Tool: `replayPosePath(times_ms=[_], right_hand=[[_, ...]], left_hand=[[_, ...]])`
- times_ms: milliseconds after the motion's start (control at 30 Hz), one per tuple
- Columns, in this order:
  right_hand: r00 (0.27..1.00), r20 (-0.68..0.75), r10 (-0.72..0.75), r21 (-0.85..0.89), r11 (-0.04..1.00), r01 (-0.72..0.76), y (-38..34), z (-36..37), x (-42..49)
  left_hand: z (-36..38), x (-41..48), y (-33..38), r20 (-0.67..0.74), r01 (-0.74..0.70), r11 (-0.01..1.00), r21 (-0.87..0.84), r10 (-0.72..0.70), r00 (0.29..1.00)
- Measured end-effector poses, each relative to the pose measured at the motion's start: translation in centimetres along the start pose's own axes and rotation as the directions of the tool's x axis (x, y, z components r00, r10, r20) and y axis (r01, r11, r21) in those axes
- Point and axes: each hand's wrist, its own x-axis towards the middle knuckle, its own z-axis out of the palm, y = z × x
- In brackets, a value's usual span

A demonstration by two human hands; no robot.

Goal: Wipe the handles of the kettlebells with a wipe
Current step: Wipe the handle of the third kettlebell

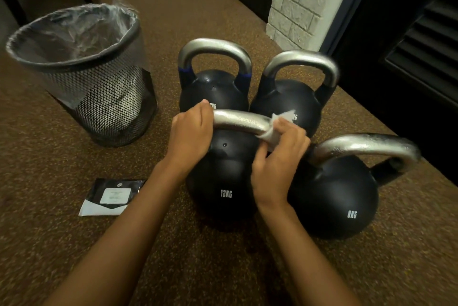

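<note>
I see my left hand (190,137) curled round the left end of the silver steel handle (240,121) of the black round kettlebell marked 12KG (223,181), gripping it firmly. My right hand (277,164) pinches a crumpled white wipe (272,135) between thumb and curled fingers. The wipe is pressed against the right bend of that same handle, part of it sticking up above my fingers. A black kettlebell marked 8KG (334,201) stands just beside on the right. To the left a flat dark wipe packet (112,196) lies on the brown speckled floor (74,243), with a lined black mesh bin (99,97) beyond it.
</note>
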Motion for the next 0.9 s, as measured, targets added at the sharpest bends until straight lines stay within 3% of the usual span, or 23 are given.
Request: replayPosePath(times_ms=[167, 333, 433, 633, 900], right_hand=[[0.959, 0.176, -0.223, -0.112, 0.963, 0.244, -1.9, 0.9, 0.6], [0.916, 0.262, -0.303, -0.116, 0.933, 0.341, -2.6, 1.2, 0.9], [0.917, 0.273, -0.290, -0.120, 0.936, 0.332, -1.2, -0.2, 1.1], [0.978, 0.163, -0.128, -0.082, 0.986, 0.143, -0.5, -0.8, 0.7], [0.897, 0.337, -0.286, -0.118, 0.932, 0.342, -3.4, 0.9, 1.8]], left_hand=[[0.1, 0.0, -0.2, -0.011, -0.001, 1.000, 0.008, 0.001, 1.000], [0.2, 0.1, -0.3, -0.009, 0.004, 1.000, 0.002, -0.004, 1.000], [0.1, 0.0, -0.3, -0.010, 0.006, 1.000, -0.008, -0.006, 1.000], [-0.1, -0.1, 0.1, -0.001, 0.008, 1.000, 0.006, -0.008, 1.000], [0.1, 0.1, -0.2, 0.011, 0.003, 1.000, 0.006, -0.003, 1.000]])
